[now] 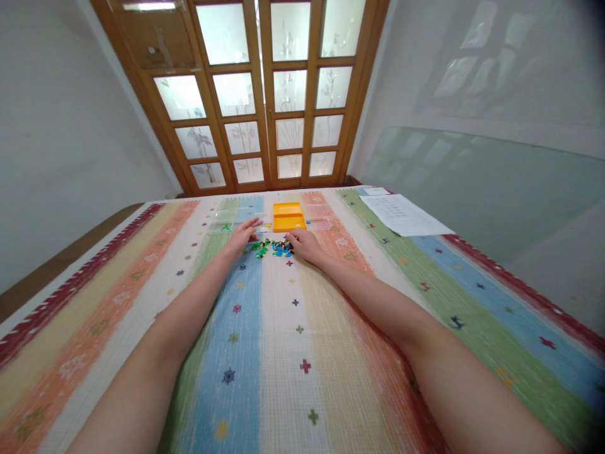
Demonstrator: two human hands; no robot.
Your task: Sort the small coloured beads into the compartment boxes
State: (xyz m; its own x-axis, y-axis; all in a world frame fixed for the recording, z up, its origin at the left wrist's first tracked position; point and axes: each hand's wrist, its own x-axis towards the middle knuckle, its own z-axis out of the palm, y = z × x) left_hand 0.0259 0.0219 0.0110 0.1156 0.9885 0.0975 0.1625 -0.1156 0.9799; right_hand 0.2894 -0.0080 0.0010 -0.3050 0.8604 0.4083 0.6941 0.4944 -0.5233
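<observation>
A loose pile of small colored pieces (282, 250), mostly green, blue and dark, lies on the tablecloth; their exact kind is too small to tell. At the pile's left edge is my left hand (242, 236), its fingers stretched out and apart. My right hand (305, 245) rests against the right side of the pile with fingers curled together, and whatever sits between them is hidden. Just beyond the pile stands an open orange-yellow plastic box (289, 212), with a small piece in its near part. A clear plastic box (220, 221) holding green pieces is behind my left hand.
Another clear container (321, 221) sits right of the orange-yellow box, near a small blue piece. Printed paper sheets (401, 213) lie at the back right. A striped tablecloth (283, 353) covers the table. A glass-paned wooden door (265, 94) stands beyond, with walls on both sides.
</observation>
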